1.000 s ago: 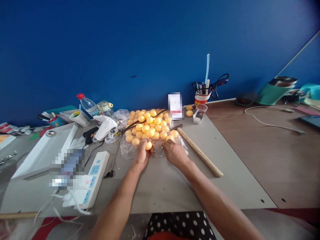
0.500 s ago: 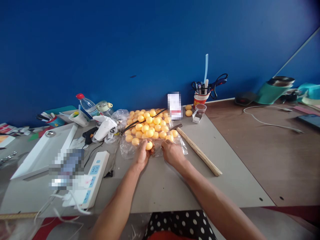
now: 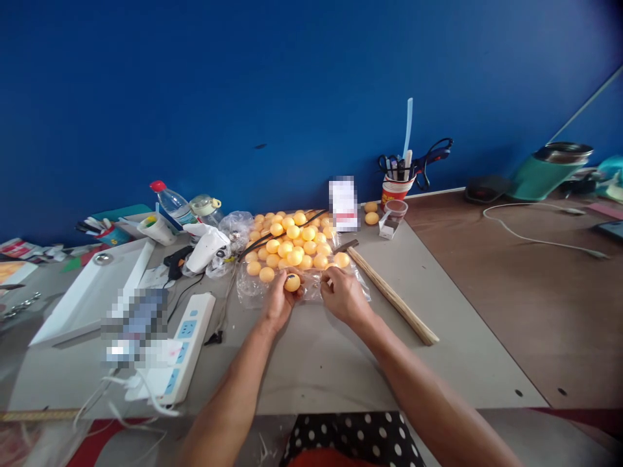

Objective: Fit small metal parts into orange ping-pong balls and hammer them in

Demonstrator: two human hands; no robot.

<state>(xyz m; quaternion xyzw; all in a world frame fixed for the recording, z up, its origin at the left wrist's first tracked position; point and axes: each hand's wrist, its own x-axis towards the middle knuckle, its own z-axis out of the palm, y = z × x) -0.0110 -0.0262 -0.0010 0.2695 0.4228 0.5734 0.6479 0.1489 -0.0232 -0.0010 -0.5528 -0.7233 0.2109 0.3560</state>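
A heap of several orange balls (image 3: 292,243) lies on a clear plastic bag (image 3: 250,292) in the middle of the grey table (image 3: 321,357). My left hand (image 3: 276,301) is closed around one orange ball (image 3: 293,282) at the near edge of the heap. My right hand (image 3: 343,296) sits just right of it, fingers curled and pinching the clear plastic at the heap's edge. The two hands are a few centimetres apart.
A long wooden stick (image 3: 392,295) lies right of my right hand. A white power strip (image 3: 182,347), a glue gun (image 3: 204,250), a white tray (image 3: 90,292) and bottles (image 3: 170,202) crowd the left. A red cup with scissors (image 3: 396,185) stands at the back; a green pot (image 3: 548,172) is far right.
Both hands stay at the heap's near edge; my right hand has shifted slightly toward the left hand. The camera view has tilted a little.
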